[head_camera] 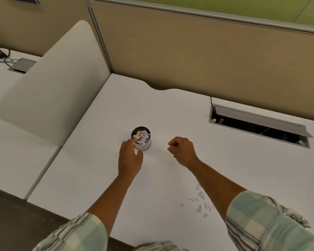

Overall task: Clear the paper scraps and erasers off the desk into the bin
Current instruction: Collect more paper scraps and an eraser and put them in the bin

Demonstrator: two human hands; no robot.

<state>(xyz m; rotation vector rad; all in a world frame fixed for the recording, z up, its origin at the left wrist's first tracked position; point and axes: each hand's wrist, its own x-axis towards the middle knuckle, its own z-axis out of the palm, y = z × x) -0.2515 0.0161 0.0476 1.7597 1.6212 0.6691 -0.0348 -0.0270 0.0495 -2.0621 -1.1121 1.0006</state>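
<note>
A small round bin (146,146) with a dark rim stands mid-desk, heaped with white paper scraps and one yellow piece (138,133). My left hand (130,158) is at the bin's near left side, index finger by the rim and thumb by the base, gripping its wall. My right hand (182,151) hovers to the right of the bin, apart from it, fingers curled in; nothing clear shows in it. Several small paper scraps (200,201) lie loose on the desk beside my right forearm. I see no eraser on the desk.
The white desk (170,109) meets a tan partition wall at the back. An open cable hatch (257,124) is sunk into the desk at right. A cream divider panel (49,91) stands at left, with another desk and cables beyond it.
</note>
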